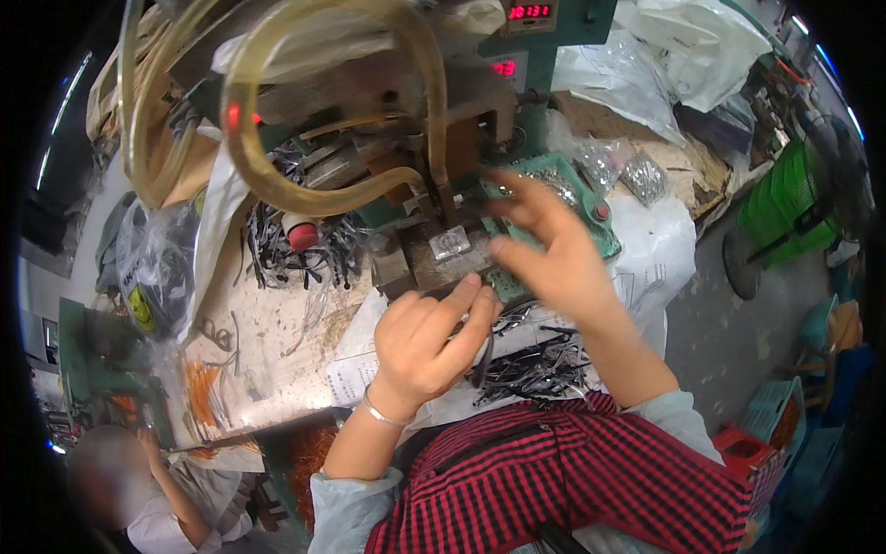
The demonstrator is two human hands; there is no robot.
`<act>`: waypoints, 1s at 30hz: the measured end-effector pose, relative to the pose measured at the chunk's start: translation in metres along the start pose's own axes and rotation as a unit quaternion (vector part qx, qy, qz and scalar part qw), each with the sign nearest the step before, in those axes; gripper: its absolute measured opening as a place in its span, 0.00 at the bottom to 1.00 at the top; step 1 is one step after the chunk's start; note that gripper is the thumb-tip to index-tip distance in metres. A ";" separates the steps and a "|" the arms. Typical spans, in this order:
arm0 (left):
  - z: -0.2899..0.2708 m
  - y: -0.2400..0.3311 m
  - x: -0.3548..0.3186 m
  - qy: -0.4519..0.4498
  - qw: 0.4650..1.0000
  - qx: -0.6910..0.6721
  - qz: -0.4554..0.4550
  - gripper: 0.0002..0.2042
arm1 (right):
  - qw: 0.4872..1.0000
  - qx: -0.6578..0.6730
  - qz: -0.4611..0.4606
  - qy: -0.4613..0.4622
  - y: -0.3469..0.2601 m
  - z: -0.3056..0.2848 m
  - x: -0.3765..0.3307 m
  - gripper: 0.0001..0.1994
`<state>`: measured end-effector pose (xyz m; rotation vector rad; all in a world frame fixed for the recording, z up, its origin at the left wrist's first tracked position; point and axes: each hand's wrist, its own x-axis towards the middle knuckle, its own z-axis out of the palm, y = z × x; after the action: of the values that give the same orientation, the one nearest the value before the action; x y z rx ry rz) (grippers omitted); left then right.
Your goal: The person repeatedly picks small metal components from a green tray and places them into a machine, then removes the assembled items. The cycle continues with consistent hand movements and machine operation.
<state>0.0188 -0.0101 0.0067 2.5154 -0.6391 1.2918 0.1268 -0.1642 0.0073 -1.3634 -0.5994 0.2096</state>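
My left hand (420, 346) is closed in front of the press, thumb and forefinger pinched together. A short dark cable (484, 358) hangs below those fingertips and seems held in them; its upper end is hidden. My right hand (554, 249), blurred by motion, has its fingers apart with nothing visible in them. It hovers between the press and a green tray (604, 242) of small metal parts. Between my hands and the press tool (448, 205), a small shiny metal plate (450, 244) sits on the dark press bed (411, 254).
Dark cables lie in one pile (309, 249) left of the press and another (540, 365) near my lap. A thick yellowish hose (242, 120) loops overhead. A red button (303, 236) stands beside the press. At lower left, another person (185, 503) sits nearby.
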 end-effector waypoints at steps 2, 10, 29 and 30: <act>0.008 -0.004 -0.002 0.012 1.000 -0.014 0.014 0.14 | 0.986 -0.115 0.066 0.103 0.020 -0.037 0.014 0.31; 0.009 -0.007 0.000 0.002 1.000 -0.005 0.017 0.14 | 0.910 -0.384 0.002 0.158 0.090 -0.098 -0.018 0.12; -0.098 -0.097 -0.089 -0.021 0.883 0.318 -0.345 0.04 | 0.904 -0.385 0.018 0.183 0.096 -0.072 -0.014 0.06; -0.090 -0.119 -0.112 -0.071 0.865 0.347 -0.356 0.04 | 0.907 -0.381 -0.011 0.179 0.096 -0.069 -0.013 0.07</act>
<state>-0.0446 0.1608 -0.0336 2.9124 0.8510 1.1525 0.1707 -0.2081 -0.0935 -2.0864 -0.3876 -0.3325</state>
